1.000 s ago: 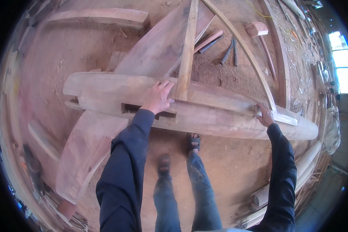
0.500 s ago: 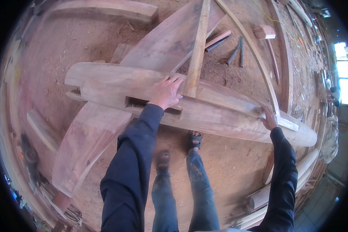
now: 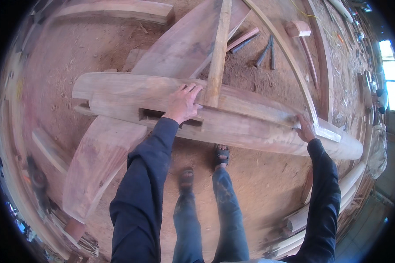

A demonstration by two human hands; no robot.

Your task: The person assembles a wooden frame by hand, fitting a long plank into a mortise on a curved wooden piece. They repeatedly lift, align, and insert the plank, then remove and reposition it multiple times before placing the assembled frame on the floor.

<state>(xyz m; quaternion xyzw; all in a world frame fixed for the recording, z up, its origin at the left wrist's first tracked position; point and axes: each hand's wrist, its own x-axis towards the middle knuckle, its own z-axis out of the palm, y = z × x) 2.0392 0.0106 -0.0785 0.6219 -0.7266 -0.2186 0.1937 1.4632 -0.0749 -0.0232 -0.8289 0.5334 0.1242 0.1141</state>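
The beam [image 3: 250, 131] is lying right under both hands, crosswise before the person, its long axis running left to right and slanting nearer at the right. The left hand [image 3: 184, 105] is resting near its middle, fingers bent and slightly spread; the right hand [image 3: 306, 129] is curling over it toward the right end. I cannot tell whether either is pinching anything. The beam is showing smooth, pale pinkish wood, with rounded ends and a dark rectangular slot [image 3: 151, 114] beside the left hand. A straight post [image 3: 218, 57] is ending at it between the hands; a curved strip [image 3: 289, 57] is meeting it beside the right. Crumbly brown floor [image 3: 250, 188] is surrounding everything.
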